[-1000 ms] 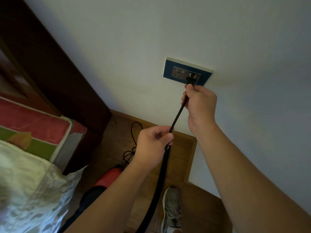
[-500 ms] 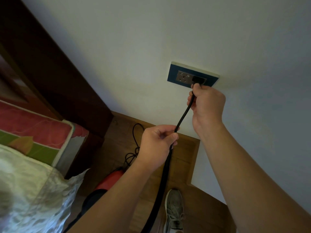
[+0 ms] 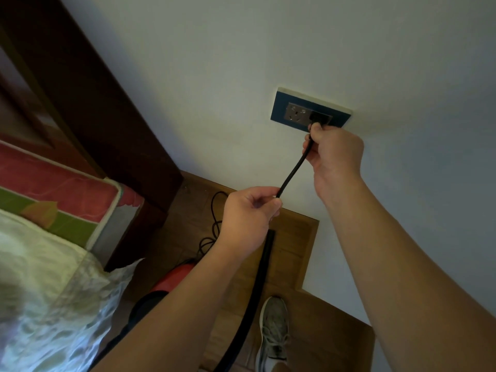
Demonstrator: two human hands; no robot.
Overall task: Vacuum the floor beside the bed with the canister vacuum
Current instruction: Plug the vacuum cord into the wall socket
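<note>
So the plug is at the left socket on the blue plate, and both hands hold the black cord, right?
Not quite. The head view shows the plug on the right side of the blue plate; the left socket is bare. The right hand and left hand do both hold the black cord.

1. A home bedroom is indicated.
2. A patterned mattress (image 3: 61,183) and a pale quilt (image 3: 40,277) are seen beside a dark wooden headboard (image 3: 94,103).
3. A wooden floor (image 3: 292,251) and a wall socket (image 3: 295,114) on a painted wall (image 3: 268,36) are shown.
</note>
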